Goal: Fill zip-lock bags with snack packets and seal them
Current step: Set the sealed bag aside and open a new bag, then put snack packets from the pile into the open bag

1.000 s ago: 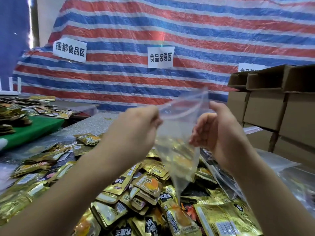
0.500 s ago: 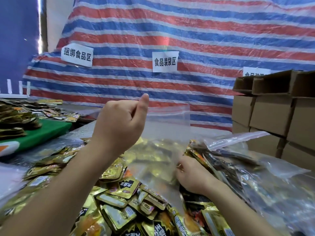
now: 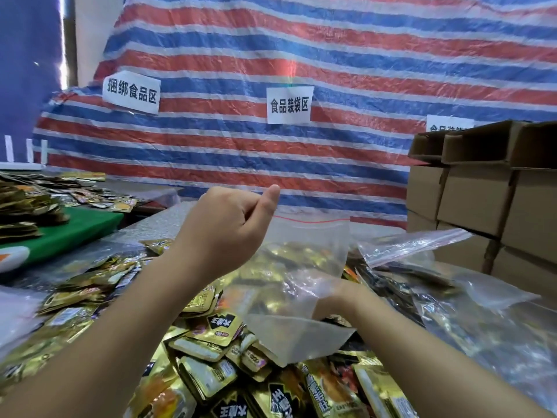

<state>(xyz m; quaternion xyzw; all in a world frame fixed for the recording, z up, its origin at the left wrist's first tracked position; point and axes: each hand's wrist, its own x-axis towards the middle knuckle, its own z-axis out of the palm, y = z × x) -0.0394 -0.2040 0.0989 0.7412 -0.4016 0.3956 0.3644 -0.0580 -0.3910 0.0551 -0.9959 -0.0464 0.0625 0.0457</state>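
Note:
A clear zip-lock bag point(image 3: 310, 251) with a red seal line hangs over a pile of gold snack packets point(image 3: 217, 327). My left hand point(image 3: 229, 233) is raised and pinches the bag's top left corner between thumb and curled fingers. My right hand point(image 3: 340, 297) is low at the pile, just right of the bag's lower half. The cloudy plastic covers its fingers, so I cannot see whether they hold a packet. The bag looks empty.
Filled clear bags point(image 3: 422, 282) lie heaped at the right. Stacked cardboard boxes point(image 3: 482, 200) stand behind them. A green mat point(image 3: 75, 230) with more packets is at the left. A striped tarp point(image 3: 301, 55) with paper labels closes off the back.
A second ago both hands held the bag's mouth up high. My right hand has let go and dropped to the packet pile; my left hand keeps the bag up.

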